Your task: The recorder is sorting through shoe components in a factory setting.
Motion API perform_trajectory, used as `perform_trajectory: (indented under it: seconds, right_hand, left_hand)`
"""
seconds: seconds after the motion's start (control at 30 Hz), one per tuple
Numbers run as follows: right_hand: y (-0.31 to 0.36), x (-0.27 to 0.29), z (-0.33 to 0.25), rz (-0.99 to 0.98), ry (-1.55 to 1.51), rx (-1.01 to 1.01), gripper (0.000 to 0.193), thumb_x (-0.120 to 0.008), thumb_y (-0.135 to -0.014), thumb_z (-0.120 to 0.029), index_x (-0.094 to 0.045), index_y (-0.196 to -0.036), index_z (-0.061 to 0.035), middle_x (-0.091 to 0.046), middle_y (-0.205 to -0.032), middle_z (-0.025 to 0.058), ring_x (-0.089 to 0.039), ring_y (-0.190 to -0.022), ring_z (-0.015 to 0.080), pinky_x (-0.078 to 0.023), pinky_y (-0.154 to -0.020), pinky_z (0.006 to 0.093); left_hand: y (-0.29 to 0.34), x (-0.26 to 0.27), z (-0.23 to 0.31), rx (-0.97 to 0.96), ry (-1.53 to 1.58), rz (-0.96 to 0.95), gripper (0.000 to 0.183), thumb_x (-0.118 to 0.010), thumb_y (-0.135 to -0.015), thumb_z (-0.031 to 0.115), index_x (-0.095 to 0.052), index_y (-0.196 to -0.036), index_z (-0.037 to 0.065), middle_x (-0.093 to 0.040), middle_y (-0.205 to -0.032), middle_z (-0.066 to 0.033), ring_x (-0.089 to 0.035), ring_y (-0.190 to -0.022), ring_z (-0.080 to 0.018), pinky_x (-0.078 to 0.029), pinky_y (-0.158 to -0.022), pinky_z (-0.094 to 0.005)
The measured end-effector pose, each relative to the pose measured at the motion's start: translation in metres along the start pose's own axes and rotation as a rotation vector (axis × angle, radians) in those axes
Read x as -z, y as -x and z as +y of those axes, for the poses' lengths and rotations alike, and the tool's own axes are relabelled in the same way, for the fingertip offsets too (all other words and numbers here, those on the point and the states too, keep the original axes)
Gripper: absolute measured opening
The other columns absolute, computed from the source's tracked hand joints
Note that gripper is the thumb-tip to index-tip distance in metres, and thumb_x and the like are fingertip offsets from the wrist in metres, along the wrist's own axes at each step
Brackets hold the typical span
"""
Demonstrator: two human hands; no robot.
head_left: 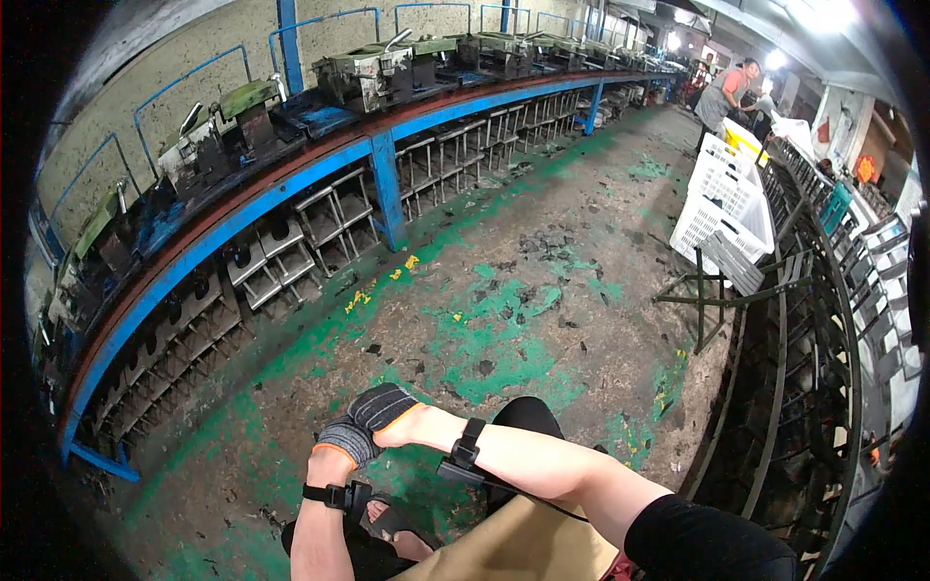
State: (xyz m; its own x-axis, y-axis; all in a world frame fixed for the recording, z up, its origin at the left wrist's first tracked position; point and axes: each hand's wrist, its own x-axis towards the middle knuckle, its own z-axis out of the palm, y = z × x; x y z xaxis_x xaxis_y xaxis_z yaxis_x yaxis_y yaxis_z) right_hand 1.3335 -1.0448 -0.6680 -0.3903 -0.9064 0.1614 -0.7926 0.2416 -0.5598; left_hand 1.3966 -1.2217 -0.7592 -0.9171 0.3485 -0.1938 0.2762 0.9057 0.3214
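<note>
Head view shows both gloved hands low in the frame, right hand (386,407) resting on left hand (347,441), fingers curled loosely and holding nothing. No work looks under way; machines on the blue bench (291,194) at upper left stand untouched.

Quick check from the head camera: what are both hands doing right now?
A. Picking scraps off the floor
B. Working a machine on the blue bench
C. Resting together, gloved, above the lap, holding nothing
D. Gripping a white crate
C: the gloved left hand and right hand meet over the lap, with nothing seen in them, far from the white crates and the blue bench.
</note>
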Motion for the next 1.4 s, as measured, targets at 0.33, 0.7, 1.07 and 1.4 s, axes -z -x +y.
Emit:
perform_trajectory:
  seconds: [0.33, 0.7, 1.07, 1.4]
  right_hand:
    - [-0.002, -0.004, 0.002, 0.014, 0.028, 0.025, 0.018, -0.063, -0.064, -0.014, -0.065, -0.076, -0.0011, -0.063, -0.078, 0.0216, -0.065, -0.078, 0.0386, -0.050, -0.062, 0.0433]
    - [-0.004, -0.012, 0.008, 0.020, 0.023, 0.022, 0.017, -0.066, -0.068, -0.020, -0.066, -0.074, -0.0047, -0.067, -0.079, 0.0198, -0.066, -0.075, 0.0380, -0.052, -0.062, 0.0452]
    - [-0.006, -0.016, 0.006, 0.055, 0.057, 0.057, 0.017, -0.062, -0.064, -0.014, -0.065, -0.076, -0.0014, -0.063, -0.078, 0.0215, -0.064, -0.077, 0.0386, -0.050, -0.062, 0.0436]
    - [-0.005, -0.012, 0.004, 0.030, 0.051, 0.034, 0.014, -0.064, -0.070, -0.017, -0.066, -0.073, -0.0043, -0.066, -0.076, 0.0198, -0.066, -0.076, 0.0383, -0.052, -0.064, 0.0452]
  left_hand:
    - [-0.006, -0.008, -0.006, -0.470, 0.121, 0.479, 0.058, -0.041, -0.093, 0.051, -0.044, -0.143, 0.021, -0.041, -0.149, -0.0099, -0.045, -0.131, -0.0289, -0.038, -0.109, -0.0383]
    - [0.001, -0.006, -0.007, 0.083, 0.032, -0.109, 0.060, -0.056, -0.088, 0.041, -0.044, -0.140, 0.014, -0.043, -0.147, -0.0120, -0.040, -0.135, -0.0250, -0.033, -0.114, -0.0366]
    - [-0.005, 0.004, 0.005, -0.722, 0.244, 0.781, 0.055, -0.046, -0.091, 0.050, -0.052, -0.136, 0.019, -0.050, -0.141, -0.0112, -0.053, -0.124, -0.0308, -0.044, -0.103, -0.0390]
    - [0.010, 0.065, 0.054, 0.278, -0.003, -0.283, 0.056, -0.046, -0.091, 0.049, -0.049, -0.139, 0.020, -0.046, -0.145, -0.0099, -0.049, -0.128, -0.0285, -0.041, -0.106, -0.0377]
